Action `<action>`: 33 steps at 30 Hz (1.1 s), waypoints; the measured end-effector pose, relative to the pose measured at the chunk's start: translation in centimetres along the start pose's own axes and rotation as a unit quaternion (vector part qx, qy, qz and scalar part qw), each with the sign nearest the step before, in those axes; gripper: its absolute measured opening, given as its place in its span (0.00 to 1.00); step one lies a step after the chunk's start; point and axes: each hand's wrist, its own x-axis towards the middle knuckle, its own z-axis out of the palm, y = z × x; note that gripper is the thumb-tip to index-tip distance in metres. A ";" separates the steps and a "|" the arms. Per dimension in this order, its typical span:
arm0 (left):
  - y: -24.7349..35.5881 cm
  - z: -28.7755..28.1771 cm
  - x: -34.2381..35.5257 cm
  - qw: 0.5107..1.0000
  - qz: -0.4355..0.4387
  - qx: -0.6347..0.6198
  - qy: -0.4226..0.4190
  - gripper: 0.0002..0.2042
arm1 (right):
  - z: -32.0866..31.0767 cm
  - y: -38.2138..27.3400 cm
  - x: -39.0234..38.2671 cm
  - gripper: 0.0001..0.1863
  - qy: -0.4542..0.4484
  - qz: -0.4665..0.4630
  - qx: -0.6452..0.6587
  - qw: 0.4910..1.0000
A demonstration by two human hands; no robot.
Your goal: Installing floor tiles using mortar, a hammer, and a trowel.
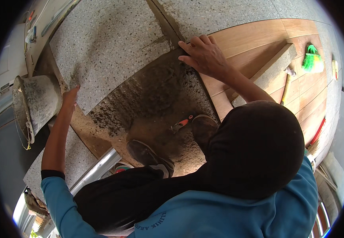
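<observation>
A large grey speckled tile point(108, 43) lies at the far left, its near edge over rough dark mortar point(152, 95). My left hand point(70, 97) is closed on the tile's left edge near its front corner, one finger on the top face. At the tile's right front corner, beside a dirty joint, my right hand point(205, 55) has its fingers spread and the tips touching down. Whatever lies beneath its palm is hidden. Between my shoes rests a small tool with an orange-red handle point(185, 121), perhaps a trowel.
A mortar-stained bucket point(43, 99) tips at the left. Near my left leg lies a silver metal bar point(96, 166). On the wood-look tiles point(243, 39) at the right are a long stone-like slab point(269, 71), a yellow-handled hammer point(287, 85) and a green brush point(312, 59).
</observation>
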 end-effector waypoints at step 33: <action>1.4 0.8 -2.2 0.992 0.013 -0.119 -0.040 0.44 | -8.2 8.5 -1.1 0.10 0.067 0.067 -0.023 0.995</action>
